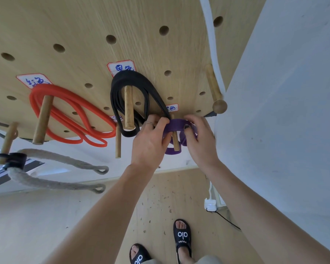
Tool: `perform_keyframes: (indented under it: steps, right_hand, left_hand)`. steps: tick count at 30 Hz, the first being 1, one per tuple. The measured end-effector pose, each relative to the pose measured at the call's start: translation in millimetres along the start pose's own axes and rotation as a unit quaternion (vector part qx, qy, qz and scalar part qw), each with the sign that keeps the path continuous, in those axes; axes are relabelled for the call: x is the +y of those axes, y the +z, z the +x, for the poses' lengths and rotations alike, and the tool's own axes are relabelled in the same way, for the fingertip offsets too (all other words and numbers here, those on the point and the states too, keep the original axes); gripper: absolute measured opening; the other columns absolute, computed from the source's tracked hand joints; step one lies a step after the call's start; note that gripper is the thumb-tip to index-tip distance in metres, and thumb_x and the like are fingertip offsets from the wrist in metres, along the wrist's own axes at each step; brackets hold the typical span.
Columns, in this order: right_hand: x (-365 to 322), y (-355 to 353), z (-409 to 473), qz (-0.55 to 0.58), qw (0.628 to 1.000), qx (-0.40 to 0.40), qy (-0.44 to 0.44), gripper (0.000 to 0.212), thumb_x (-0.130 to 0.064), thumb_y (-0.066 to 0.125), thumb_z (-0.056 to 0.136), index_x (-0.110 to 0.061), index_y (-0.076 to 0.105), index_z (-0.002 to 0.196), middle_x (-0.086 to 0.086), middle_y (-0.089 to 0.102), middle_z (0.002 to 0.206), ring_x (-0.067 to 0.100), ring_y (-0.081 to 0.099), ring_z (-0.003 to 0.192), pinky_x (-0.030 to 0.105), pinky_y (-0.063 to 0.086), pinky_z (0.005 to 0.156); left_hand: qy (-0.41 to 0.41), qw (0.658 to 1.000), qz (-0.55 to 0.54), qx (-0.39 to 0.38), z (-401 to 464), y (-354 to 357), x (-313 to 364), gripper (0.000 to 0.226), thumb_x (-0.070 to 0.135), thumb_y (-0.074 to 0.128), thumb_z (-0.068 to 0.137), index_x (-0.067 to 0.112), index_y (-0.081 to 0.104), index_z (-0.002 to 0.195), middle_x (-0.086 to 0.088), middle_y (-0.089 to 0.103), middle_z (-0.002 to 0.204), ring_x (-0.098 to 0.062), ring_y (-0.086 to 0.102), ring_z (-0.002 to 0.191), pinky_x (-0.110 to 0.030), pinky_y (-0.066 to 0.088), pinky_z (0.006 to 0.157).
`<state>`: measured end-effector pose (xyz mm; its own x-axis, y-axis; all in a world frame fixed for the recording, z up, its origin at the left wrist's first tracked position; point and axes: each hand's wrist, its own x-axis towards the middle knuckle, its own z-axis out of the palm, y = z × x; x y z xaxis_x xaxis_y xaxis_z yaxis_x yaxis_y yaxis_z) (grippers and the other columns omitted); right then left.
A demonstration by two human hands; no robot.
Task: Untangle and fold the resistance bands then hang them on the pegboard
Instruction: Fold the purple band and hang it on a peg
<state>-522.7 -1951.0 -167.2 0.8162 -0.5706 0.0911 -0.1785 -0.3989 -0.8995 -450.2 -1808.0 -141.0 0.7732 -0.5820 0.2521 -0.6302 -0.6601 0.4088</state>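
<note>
Purple band: folded into a small loop, threaded over a short peg at the lower edge of the pegboard. The peg passes through the loop's middle, its long axis pointing out from the board toward the person.

Left hand: fingers curled round the band's left side, pinching it. Right hand: fingers curled round the right side, gripping it. The band sits between the two hands, each about equally near (neither clearly leads); by my reckoning, seating it means sliding it back along the peg toward the board.

Black band: hung folded on the peg just left. Red band: hung on a peg further left. Both appear done.

Also on the board: handwritten labels, a grey rope on a low left peg, a white cord.

Room: pale wood floor, white wall at right, person's black sandals below.
</note>
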Motion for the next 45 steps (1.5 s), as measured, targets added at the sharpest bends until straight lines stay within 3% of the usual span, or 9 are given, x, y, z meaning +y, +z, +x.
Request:
perform_keyframes:
  steps: [5, 9, 15, 18, 24, 32, 40, 45]
  right_hand:
    - [-2.8, -7.2, 1.0, -0.074, 0.989, -0.043, -0.122, 0.047, -0.021, 0.055, 0.082, -0.024, 0.059, 0.128, -0.012, 0.062, 0.124, 0.012, 0.055, 0.115, 0.034, 0.052, 0.093]
    - [2.6, -8.5, 8.2, -0.136, 0.977, -0.065, -0.153, 0.045, -0.020, 0.059, 0.085, -0.022, 0.058, 0.130, -0.007, 0.064, 0.125, 0.016, 0.056, 0.116, 0.040, 0.052, 0.094]
    - [-1.2, -11.7, 21.6, -0.162, 0.963, -0.117, -0.179, 0.047, -0.005, 0.060, 0.088, -0.022, 0.056, 0.131, -0.003, 0.066, 0.121, 0.019, 0.057, 0.110, 0.036, 0.051, 0.091]
    - [-4.8, -15.3, 26.0, -0.159, 0.957, -0.146, -0.195, 0.043, 0.000, 0.058, 0.089, -0.019, 0.057, 0.128, -0.001, 0.066, 0.118, 0.020, 0.057, 0.105, 0.032, 0.048, 0.086]
    - [-5.9, -20.5, 28.0, -0.138, 0.958, -0.171, -0.185, 0.040, -0.001, 0.055, 0.093, -0.018, 0.058, 0.130, -0.003, 0.063, 0.123, 0.014, 0.053, 0.111, 0.023, 0.041, 0.085]
    - [0.7, -25.7, 20.7, -0.160, 0.963, -0.151, -0.157, 0.034, -0.009, 0.055, 0.098, -0.021, 0.055, 0.130, -0.008, 0.060, 0.124, 0.013, 0.051, 0.116, 0.037, 0.051, 0.086]
    - [1.0, -22.7, 21.6, -0.171, 0.959, -0.161, -0.157, 0.034, -0.004, 0.054, 0.096, -0.017, 0.055, 0.127, -0.003, 0.062, 0.120, 0.018, 0.055, 0.107, 0.037, 0.051, 0.081]
    - [0.0, -20.2, 22.3, -0.173, 0.959, -0.156, -0.160, 0.037, -0.004, 0.056, 0.093, -0.017, 0.057, 0.128, -0.002, 0.064, 0.119, 0.017, 0.054, 0.108, 0.032, 0.048, 0.082]
  left_hand:
    - [0.020, 1.000, 0.008, -0.001, 2.4, -2.1, -4.1, 0.031, 0.018, 0.072, 0.092, 0.016, 0.059, 0.120, -0.004, 0.059, 0.114, -0.028, 0.062, 0.090, -0.041, 0.057, 0.061]
    - [0.017, 1.000, 0.008, -0.019, 3.7, -1.4, -8.7, 0.029, 0.018, 0.070, 0.092, 0.019, 0.057, 0.119, -0.001, 0.059, 0.112, -0.027, 0.063, 0.085, -0.043, 0.059, 0.060]
    - [0.011, 0.999, -0.003, -0.042, 1.7, -2.2, -14.0, 0.036, 0.020, 0.071, 0.092, 0.023, 0.051, 0.122, 0.000, 0.062, 0.113, -0.023, 0.067, 0.089, -0.044, 0.060, 0.067]
    - [0.003, 0.998, 0.002, -0.056, 4.9, -2.3, -11.6, 0.035, 0.021, 0.070, 0.093, 0.022, 0.048, 0.120, -0.001, 0.067, 0.100, -0.024, 0.065, 0.081, -0.041, 0.058, 0.067]
    - [0.023, 0.995, -0.004, -0.093, 16.2, -11.4, -11.3, 0.028, 0.018, 0.067, 0.096, 0.018, 0.049, 0.118, -0.001, 0.062, 0.089, -0.025, 0.063, 0.074, -0.039, 0.055, 0.064]
    - [0.061, 0.994, 0.021, -0.091, 17.3, -12.8, -9.6, 0.023, 0.021, 0.061, 0.100, 0.022, 0.049, 0.119, -0.002, 0.059, 0.092, -0.027, 0.061, 0.071, -0.045, 0.058, 0.065]
    - [0.057, 0.995, 0.005, -0.078, 10.6, -6.4, -11.3, 0.029, 0.021, 0.062, 0.098, 0.028, 0.044, 0.119, -0.003, 0.061, 0.101, -0.029, 0.063, 0.077, -0.045, 0.059, 0.066]
    - [0.074, 0.995, -0.002, -0.068, 10.4, -10.0, -13.5, 0.022, 0.026, 0.058, 0.102, 0.021, 0.054, 0.123, -0.003, 0.064, 0.098, -0.027, 0.063, 0.075, -0.044, 0.058, 0.065]
